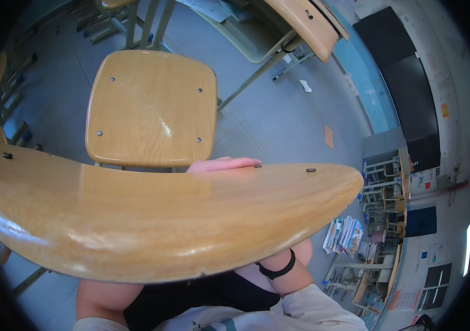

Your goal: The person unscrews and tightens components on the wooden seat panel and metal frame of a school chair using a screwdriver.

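The curved, varnished wooden backrest [185, 219] of a chair spans the picture close below the camera. Fingers of my left hand [222, 164], as I judge from the arm's direction, lie along its far edge, pointing right; the palm and thumb are hidden. Dark screw heads sit on the backrest near the fingertips and both ends. My right forearm, wearing a black wristband [277, 271], passes beneath the near edge, and the right hand is out of sight. Beyond the backrest is a flat wooden seat [152, 107] with metal screws; how the two join is hidden.
A wooden-topped desk [309, 25] with papers in its tray stands ahead. More chair legs [129, 25] crowd the far left. On the tiled floor [276, 136] lie a brown card [329, 137] and a white scrap [305, 86]. Stacked books [343, 235] and desks line the right.
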Demonstrator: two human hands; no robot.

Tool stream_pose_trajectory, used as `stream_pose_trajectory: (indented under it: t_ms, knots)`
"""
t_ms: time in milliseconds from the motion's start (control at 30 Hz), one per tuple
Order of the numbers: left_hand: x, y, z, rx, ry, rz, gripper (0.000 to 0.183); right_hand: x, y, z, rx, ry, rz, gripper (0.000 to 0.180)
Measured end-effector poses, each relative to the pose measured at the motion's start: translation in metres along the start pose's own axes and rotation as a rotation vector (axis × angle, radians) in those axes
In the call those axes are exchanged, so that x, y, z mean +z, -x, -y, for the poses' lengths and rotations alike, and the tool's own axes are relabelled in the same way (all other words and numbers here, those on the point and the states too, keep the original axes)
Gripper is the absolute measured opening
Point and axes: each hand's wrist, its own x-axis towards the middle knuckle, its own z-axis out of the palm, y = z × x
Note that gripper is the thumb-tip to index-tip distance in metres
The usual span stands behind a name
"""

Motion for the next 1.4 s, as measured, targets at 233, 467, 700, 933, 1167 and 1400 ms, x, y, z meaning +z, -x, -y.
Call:
stream_pose_trajectory:
  t_ms: [233, 467, 700, 933, 1167, 1400]
  knots:
    - [-0.024, 0.011, -0.031, -0.068, -0.127, 0.147, 0.043, 0.009, -0.007, 0.025, 0.064, -0.119, -0.137, 0.031]
    - [-0.026, 0.009, -0.029, -0.067, -0.079, 0.174, 0.043, -0.002, 0.002, 0.014, -0.044, 0.064, 0.005, 0.03]
    - [-0.03, 0.004, -0.03, -0.07, -0.071, 0.182, 0.043, 0.01, 0.01, 0.014, 0.031, -0.061, -0.274, 0.033]
    - [-0.03, 0.004, -0.031, -0.07, -0.065, 0.193, 0.043, 0.005, 0.007, 0.005, 0.026, -0.067, -0.204, 0.03]
    - [-0.03, 0.006, -0.027, -0.063, -0.066, 0.2, 0.043, 0.003, 0.006, 0.004, 0.021, -0.081, -0.183, 0.027]
    - [-0.025, 0.006, -0.028, -0.09, -0.08, 0.169, 0.045, 0.002, 0.007, 0.003, 0.024, -0.084, -0.174, 0.024]
